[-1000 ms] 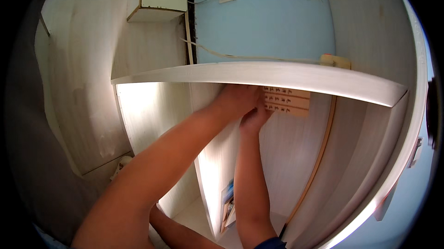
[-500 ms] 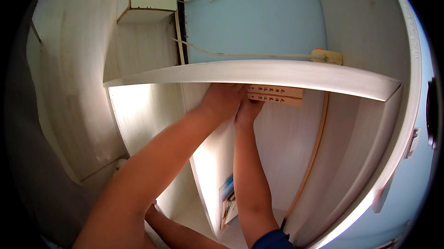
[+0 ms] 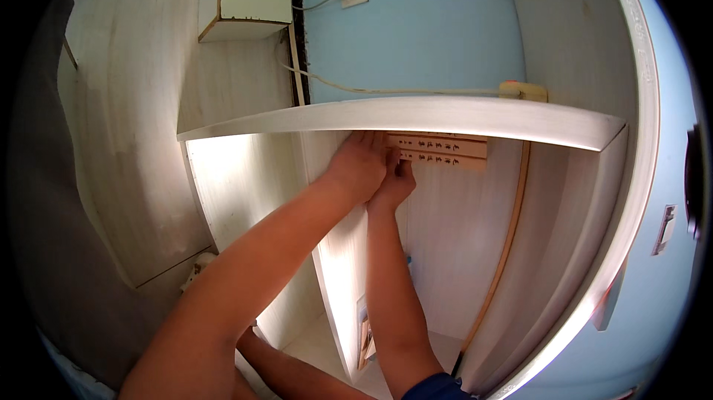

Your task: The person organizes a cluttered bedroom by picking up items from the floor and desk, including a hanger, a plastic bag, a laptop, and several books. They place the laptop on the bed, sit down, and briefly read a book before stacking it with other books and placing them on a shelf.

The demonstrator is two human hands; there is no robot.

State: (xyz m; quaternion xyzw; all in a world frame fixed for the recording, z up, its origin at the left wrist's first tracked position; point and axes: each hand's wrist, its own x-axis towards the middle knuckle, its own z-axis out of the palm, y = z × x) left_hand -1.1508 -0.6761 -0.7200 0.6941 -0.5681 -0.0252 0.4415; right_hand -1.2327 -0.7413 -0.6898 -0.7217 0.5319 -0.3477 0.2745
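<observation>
A stack of tan books (image 3: 453, 163) with dark printed spines lies just below a white shelf board (image 3: 312, 115). My left hand (image 3: 360, 165) reaches up beside the books' left end, its fingers stretched out near the upright divider (image 3: 334, 244); the fingertips are partly behind the board's edge. Just below and to its right, my right hand (image 3: 394, 183) has its fingers curled in at the lower left corner of the books. Whatever those fingers may pinch is hidden. The two hands overlap at the wrists.
Above the board, a power strip (image 3: 523, 91) rests by the blue wall, its cable (image 3: 386, 91) running left. A thin wooden strip (image 3: 509, 236) runs down the cabinet's back right. Framed items (image 3: 365, 337) lean low beside the divider. A bare limb (image 3: 290, 370) crosses the bottom.
My right hand has shifted slightly left and lower, its curled fingers now showing. More of the spines' left part is uncovered. The view has shifted slightly.
</observation>
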